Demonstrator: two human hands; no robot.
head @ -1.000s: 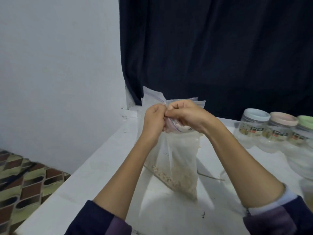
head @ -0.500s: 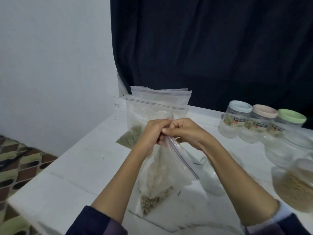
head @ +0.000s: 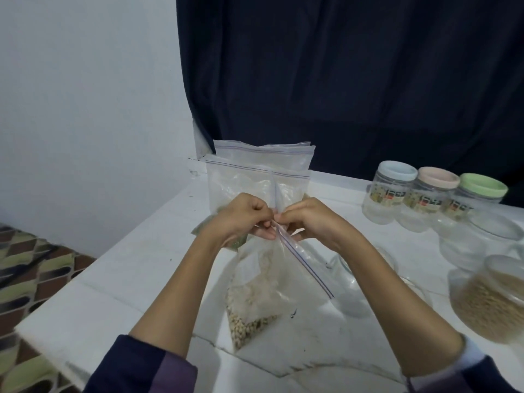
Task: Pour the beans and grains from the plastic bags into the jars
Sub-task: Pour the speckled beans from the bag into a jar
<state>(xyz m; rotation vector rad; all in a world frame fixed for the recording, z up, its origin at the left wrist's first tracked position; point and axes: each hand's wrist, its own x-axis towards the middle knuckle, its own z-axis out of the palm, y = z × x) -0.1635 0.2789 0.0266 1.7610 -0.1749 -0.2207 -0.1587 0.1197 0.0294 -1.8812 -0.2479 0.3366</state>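
Both hands are pinching the zip strip of a clear zip-lock bag (head: 272, 279), the left hand (head: 241, 219) and right hand (head: 309, 219) meeting knuckle to knuckle above the white desk (head: 113, 279). Pale beans (head: 249, 324) are sitting in the bag's lower corner, which is touching the desk. Behind, 2 more zip-lock bags (head: 255, 171) are standing upright. At right, 3 lidded jars (head: 433, 197) are lining up, and a filled jar (head: 490, 299) is sitting nearer.
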